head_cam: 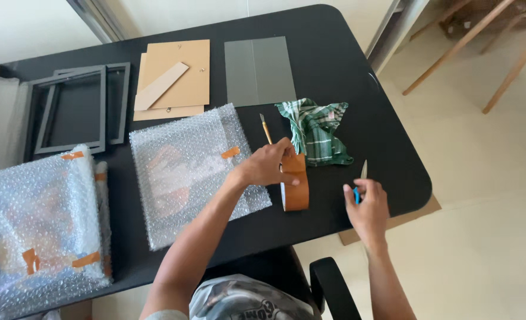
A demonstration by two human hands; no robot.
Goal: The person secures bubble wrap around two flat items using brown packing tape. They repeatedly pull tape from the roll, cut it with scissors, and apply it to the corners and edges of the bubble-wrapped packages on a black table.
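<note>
Brown tape roll (295,188) standing on edge near centre of black table (334,77), gripped across the top by left hand (267,166), fingers curled over it. At three o'clock from the roll, right hand (367,204) closed around a small knife (361,181), blue handle in the fist, blade pointing up toward twelve. At twelve o'clock, a brush (265,128) lying flat; at one o'clock, a crumpled green checked cloth (315,130). At nine o'clock, a taped bubble-wrap parcel (195,169); farther at eight, a larger wrapped bundle (37,228). At eleven, tan backing boards (177,80); beyond, grey frames (76,109). At twelve, far, a grey sheet (259,70).
</note>
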